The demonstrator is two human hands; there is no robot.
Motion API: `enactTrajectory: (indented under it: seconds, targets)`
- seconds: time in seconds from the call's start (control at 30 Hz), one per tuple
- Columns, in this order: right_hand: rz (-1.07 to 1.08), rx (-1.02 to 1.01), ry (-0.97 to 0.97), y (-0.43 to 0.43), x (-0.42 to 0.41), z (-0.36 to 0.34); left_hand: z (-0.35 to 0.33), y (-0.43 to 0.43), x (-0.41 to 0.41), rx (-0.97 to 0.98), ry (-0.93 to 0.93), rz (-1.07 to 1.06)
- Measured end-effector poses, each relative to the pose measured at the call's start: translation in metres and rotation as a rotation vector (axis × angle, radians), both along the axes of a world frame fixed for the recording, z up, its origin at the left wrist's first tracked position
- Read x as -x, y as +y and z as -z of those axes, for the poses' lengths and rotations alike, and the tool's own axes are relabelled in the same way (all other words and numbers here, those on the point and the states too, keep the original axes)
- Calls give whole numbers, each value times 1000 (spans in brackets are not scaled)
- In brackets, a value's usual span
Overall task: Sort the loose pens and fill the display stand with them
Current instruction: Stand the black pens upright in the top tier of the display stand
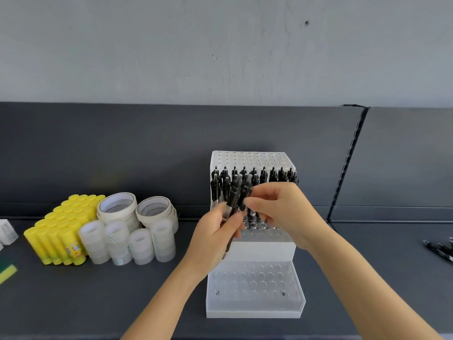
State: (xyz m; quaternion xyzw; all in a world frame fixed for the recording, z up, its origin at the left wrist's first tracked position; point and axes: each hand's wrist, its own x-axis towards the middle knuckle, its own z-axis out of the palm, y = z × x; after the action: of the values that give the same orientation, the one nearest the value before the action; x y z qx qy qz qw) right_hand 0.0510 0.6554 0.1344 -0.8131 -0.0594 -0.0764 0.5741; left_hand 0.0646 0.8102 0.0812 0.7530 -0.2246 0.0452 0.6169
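Frosted stepped stand [255,306], black pens [263,176]

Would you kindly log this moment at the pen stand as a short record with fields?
left hand: grips a bunch of black pens
right hand: pinches a single pen at that bunch
display stand: three tiers; standing pens in the middle one, top and front tiers bare
loose pens: a few at the far right
left of stand: yellow glue sticks, tape rolls
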Motion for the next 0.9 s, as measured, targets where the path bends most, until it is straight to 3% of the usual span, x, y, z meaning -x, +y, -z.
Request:
enactTrajectory:
  seconds: [0.13,0.4,0.53,0.9]
  targets:
    - [12,-48,23,-6,8,-2,-1,-8,4,-15,30,64]
    - [349,43,-306,-27,11,-23,4,-12,-2,172,58,-89]
    - [376,186,-285,-23,-3,-12,3,-13,-2,120,45,-92]
    - [401,334,-184,-21,-24,11,6,-9,-6,-33,0,-133]
